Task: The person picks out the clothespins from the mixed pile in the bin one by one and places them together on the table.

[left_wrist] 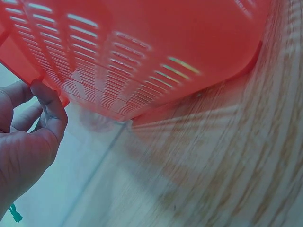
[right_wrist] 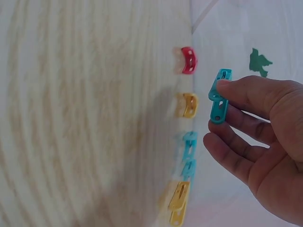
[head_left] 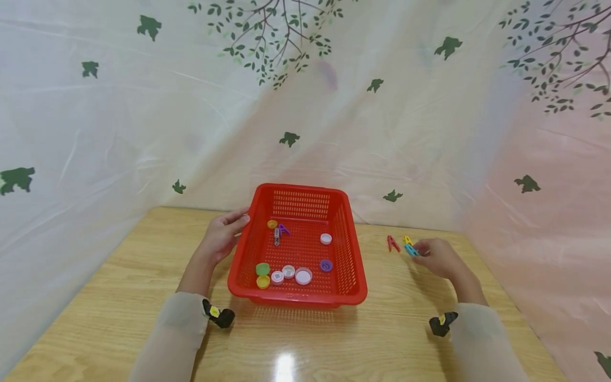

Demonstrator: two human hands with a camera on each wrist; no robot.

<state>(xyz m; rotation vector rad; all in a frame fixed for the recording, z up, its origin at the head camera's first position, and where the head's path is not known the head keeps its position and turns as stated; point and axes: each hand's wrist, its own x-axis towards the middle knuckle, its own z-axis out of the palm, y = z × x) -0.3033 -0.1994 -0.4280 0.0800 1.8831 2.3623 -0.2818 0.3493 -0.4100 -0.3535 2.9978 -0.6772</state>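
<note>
A red plastic basket (head_left: pixel 305 298) stands on the table. My left hand (head_left: pixel 223 235) grips its left rim, and in the left wrist view the thumb and fingers (left_wrist: pixel 49 106) pinch the rim edge. To the right of the basket, my right hand (head_left: pixel 440 258) pinches a turquoise clothespin (right_wrist: pixel 219 97) between thumb and fingers. In the right wrist view a red clothespin (right_wrist: pixel 189 60), a yellow clothespin (right_wrist: pixel 190 105), turquoise clothespins (right_wrist: pixel 189 145) and another yellow clothespin (right_wrist: pixel 178 203) lie in a row on the table. The right hand hides some of them in the head view.
Inside the basket are several bottle caps, among them a white cap (head_left: pixel 303 276), a purple cap (head_left: pixel 326 265) and a green cap (head_left: pixel 262 269). A purple clothespin (head_left: pixel 284 229) and a small battery (head_left: pixel 277 236) lie there too. A leaf-patterned curtain (head_left: pixel 215 148) borders the wooden table (head_left: pixel 124 276).
</note>
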